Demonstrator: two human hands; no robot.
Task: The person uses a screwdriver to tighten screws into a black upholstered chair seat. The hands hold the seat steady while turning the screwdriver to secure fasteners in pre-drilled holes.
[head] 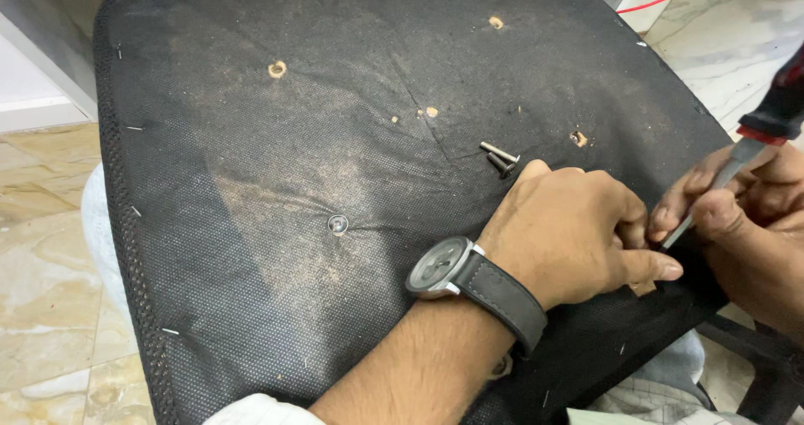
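The head view looks down on the underside of an upturned chair seat (276,224), covered in dusty black fabric with several torn screw holes showing pale wood beneath.

The left hand (578,232) lies knuckles-up on the fabric near the seat's right edge, fingers curled in and thumb stretched toward the right hand; whatever the fingertips pinch is hidden beneath them, so I cannot tell if it holds anything. A grey wristwatch (444,267) with a dark strap sits on that wrist.

The right hand (745,216) comes in from the right edge and is closed around a screwdriver (737,170) with a black and red handle. The metal shaft slants down and left, and its tip meets the seat right between the 2 hands, touching the left fingers' side.

2 loose screws (500,157) lie together on the fabric just above the left hand's knuckles. 1 fitted bolt with a washer (337,223) sits in the seat's middle, well to the left of both hands. Pale marble floor (50,249) shows on either side of the seat.
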